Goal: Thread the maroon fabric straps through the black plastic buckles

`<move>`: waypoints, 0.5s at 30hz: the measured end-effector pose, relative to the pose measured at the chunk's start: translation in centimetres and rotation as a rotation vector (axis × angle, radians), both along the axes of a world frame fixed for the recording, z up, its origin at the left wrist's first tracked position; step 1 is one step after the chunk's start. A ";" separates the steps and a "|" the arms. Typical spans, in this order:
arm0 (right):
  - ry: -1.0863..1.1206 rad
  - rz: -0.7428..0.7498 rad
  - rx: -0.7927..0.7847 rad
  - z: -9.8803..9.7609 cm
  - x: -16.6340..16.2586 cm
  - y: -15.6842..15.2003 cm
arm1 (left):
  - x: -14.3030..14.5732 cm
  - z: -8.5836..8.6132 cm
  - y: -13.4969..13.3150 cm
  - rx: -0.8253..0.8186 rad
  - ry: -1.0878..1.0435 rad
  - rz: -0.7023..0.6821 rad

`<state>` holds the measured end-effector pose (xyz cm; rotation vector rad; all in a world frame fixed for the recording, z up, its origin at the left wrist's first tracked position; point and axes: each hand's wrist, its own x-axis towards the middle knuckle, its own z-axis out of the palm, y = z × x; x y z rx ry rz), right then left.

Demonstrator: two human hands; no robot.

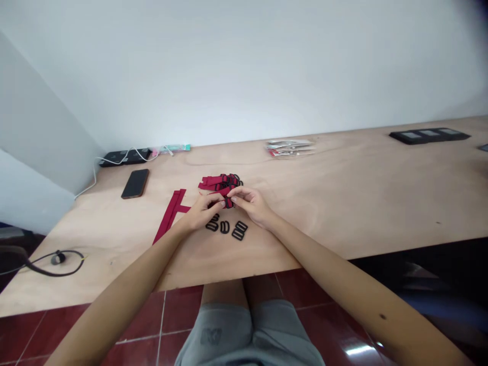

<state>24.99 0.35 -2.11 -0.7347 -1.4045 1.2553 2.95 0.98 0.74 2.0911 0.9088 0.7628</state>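
Note:
Both hands meet over the middle of the table, pinching a red webbing strap with a black slide buckle (229,203) between them. My left hand (202,210) is closed on the strap's left side. From the right, my right hand (253,205) grips at the buckle with thumb and forefinger. Just beyond lies a pile of red straps fitted with black buckles (217,181). Nearer me are loose black slide buckles (239,231) and a rounded black ring buckle (224,227). Plain red strips (168,218) lie left of my left hand, which partly covers one.
A phone (135,183) lies at the left, near a black box with white cables (124,157). Plastic packets (290,148) rest by the wall, and a black panelled device (429,135) sits back right. A black cable loop (57,262) is on the table's (343,203) left front.

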 end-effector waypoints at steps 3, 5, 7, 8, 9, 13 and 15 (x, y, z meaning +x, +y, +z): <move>-0.021 -0.011 -0.001 0.1 -0.1 0.0 | 0.1 0.4 -0.3 0.055 0.027 0.042; -0.040 -0.010 -0.007 0.1 -0.1 0.1 | 0.1 0.4 -0.3 0.057 0.028 0.053; -0.059 0.010 -0.009 0.1 0.0 0.1 | 0.0 0.2 -0.1 0.002 0.002 0.026; -0.062 0.025 -0.008 0.1 0.0 0.2 | 0.0 0.1 0.1 -0.037 -0.017 0.008; -0.060 0.042 -0.009 0.0 0.1 0.2 | -0.1 -0.1 0.2 -0.076 -0.033 -0.008; -0.020 0.068 -0.049 -0.2 0.2 0.3 | -0.3 -0.7 0.6 -0.134 -0.054 -0.005; 0.002 0.058 -0.070 -0.3 0.2 0.3 | -0.3 -0.7 0.6 -0.113 -0.039 0.006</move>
